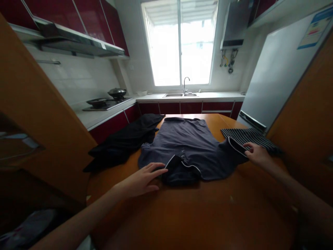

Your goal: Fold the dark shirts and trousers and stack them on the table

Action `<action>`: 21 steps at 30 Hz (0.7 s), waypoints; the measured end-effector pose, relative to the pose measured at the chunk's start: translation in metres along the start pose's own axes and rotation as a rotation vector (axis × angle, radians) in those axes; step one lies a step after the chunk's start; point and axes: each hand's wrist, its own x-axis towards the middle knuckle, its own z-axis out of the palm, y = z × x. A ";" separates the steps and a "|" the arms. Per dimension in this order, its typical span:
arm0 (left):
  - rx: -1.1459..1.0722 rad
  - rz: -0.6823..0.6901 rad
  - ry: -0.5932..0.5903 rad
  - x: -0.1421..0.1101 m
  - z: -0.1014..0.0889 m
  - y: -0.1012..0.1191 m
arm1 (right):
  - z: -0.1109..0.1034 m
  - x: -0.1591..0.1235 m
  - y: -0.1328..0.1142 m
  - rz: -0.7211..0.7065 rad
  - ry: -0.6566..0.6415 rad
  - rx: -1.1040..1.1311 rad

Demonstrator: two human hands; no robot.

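A dark grey-blue polo shirt [187,139] lies spread on the wooden table, its collar [179,173] toward me and its hem at the far side. White piping edges the collar and the sleeve cuff. Beside the collar's left end is my left hand [145,178], thumb and fingers apart; the fingertips reach the collar edge, and I cannot tell if they touch it. Over on the right, my right hand [256,152] pinches the cuff of the sleeve [231,151], which is slightly lifted so that its opening shows.
A black garment [127,139] lies along the table's left side. Striped dark cloth [247,135] sits at the right, behind my right hand. The wooden table [197,215] has a rounded edge. Beyond are a counter with a sink [174,95], a stove [109,103] and a fridge [275,69].
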 end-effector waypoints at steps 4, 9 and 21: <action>0.093 0.017 0.070 -0.006 0.005 -0.017 | -0.005 -0.032 0.013 -0.148 0.211 -0.183; 0.177 -0.030 0.111 -0.008 0.011 -0.044 | 0.004 -0.096 -0.028 -0.682 -0.090 -0.039; -0.388 -0.187 -0.326 -0.041 -0.052 0.003 | -0.047 -0.130 -0.050 -0.552 -0.896 0.195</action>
